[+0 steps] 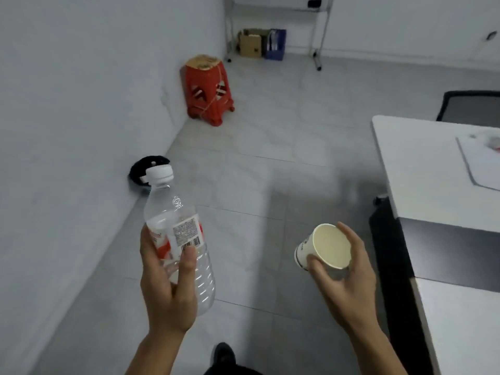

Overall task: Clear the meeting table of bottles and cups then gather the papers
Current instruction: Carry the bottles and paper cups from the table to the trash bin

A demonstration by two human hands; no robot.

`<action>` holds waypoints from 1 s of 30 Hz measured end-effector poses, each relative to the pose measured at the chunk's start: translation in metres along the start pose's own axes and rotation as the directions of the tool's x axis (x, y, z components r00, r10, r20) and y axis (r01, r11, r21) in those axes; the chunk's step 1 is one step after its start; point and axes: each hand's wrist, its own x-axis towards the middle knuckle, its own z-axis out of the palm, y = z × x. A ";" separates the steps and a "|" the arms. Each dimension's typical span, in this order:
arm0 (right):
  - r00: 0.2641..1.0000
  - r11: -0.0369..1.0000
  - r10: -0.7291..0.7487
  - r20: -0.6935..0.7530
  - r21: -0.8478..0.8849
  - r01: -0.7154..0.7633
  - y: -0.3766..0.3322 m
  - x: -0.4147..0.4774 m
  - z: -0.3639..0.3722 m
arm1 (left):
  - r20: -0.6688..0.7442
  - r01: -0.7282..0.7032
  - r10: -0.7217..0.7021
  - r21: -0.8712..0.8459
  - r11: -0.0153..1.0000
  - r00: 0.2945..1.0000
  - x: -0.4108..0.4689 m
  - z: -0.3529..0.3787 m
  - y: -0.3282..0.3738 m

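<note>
My left hand (pixel 167 288) grips a clear plastic water bottle (pixel 176 220) with a white cap and a red-and-white label, held upright over the floor. An empty white paper cup (pixel 324 246), its mouth tilted toward me, sits in the curled fingers of my right hand (pixel 349 277). The white meeting table (pixel 422 169) stands at the right, apart from both hands. A sheet of paper (pixel 481 166) lies on it near the right edge of the view.
A black bin (pixel 140 171) sits against the wall beyond the bottle. A stack of red stools (pixel 208 90) stands further along the wall. A black chair (pixel 470 104) is behind the table. A cardboard box (pixel 250 43) and blue bag (pixel 276 44) sit under a metal stand.
</note>
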 end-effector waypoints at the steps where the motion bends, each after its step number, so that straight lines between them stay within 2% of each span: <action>1: 0.998 1.000 -0.028 0.048 -0.003 0.028 -0.014 0.010 0.028 | -0.036 0.000 0.000 0.011 1.000 0.999 0.017 -0.018 -0.007; 4: 0.980 0.994 -0.104 0.171 -0.010 0.107 -0.055 0.040 0.099 | -0.153 0.021 -0.019 0.014 1.000 0.988 0.066 -0.064 -0.023; 9: 0.956 0.993 -0.120 0.266 0.028 0.117 -0.092 0.082 0.187 | -0.274 0.046 -0.027 0.064 0.997 0.961 0.142 -0.106 -0.059; 14: 0.943 0.996 -0.083 0.321 0.058 0.068 -0.092 0.145 0.275 | -0.300 0.082 -0.043 0.122 0.989 0.953 0.229 -0.104 -0.106; 18: 0.939 0.993 -0.091 0.331 0.104 0.060 -0.101 0.231 0.356 | -0.294 0.062 -0.009 0.173 0.983 0.956 0.332 -0.091 -0.136; 25: 0.893 0.980 -0.180 0.413 0.153 0.127 -0.172 0.381 0.477 | -0.393 0.071 0.015 0.204 0.976 0.920 0.500 -0.102 -0.154; 30: 0.851 0.980 -0.192 0.488 0.144 0.138 -0.204 0.448 0.552 | -0.425 0.149 -0.026 0.259 0.954 0.905 0.565 -0.120 -0.188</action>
